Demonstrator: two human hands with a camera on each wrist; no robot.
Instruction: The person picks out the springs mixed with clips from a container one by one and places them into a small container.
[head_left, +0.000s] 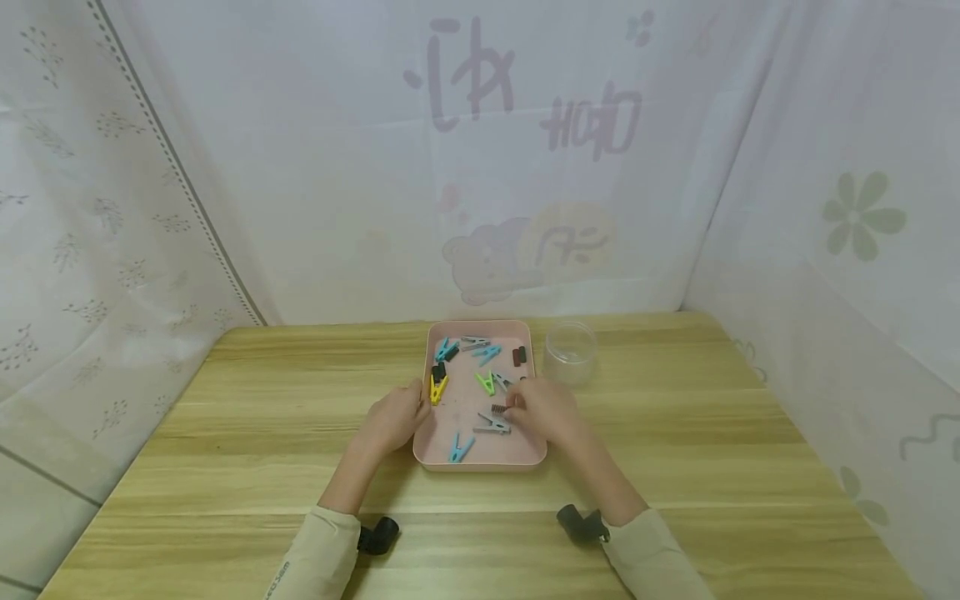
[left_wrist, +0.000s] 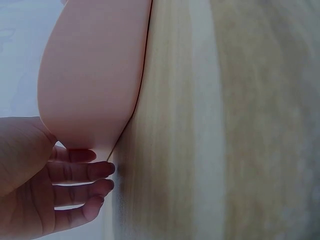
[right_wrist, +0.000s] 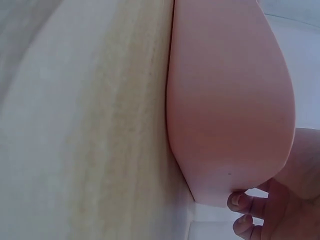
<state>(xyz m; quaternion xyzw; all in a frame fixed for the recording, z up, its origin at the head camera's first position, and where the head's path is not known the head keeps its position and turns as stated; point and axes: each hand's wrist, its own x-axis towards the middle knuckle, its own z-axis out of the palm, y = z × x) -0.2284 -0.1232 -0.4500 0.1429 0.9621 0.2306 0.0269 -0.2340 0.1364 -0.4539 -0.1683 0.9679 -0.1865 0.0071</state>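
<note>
On my remote feed, the left hand [head_left: 395,414] grasps the left rim of the pink tray [head_left: 502,452] on the wooden table [head_left: 262,442], while the right hand [head_left: 547,408] reaches a dark ribbed piece [head_left: 497,409] inside, pinched or not I cannot tell.

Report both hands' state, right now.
Left hand: holding the pink tray at its left rim.
Right hand: at a small dark ribbed piece; whether gripping it cannot be told.
</note>
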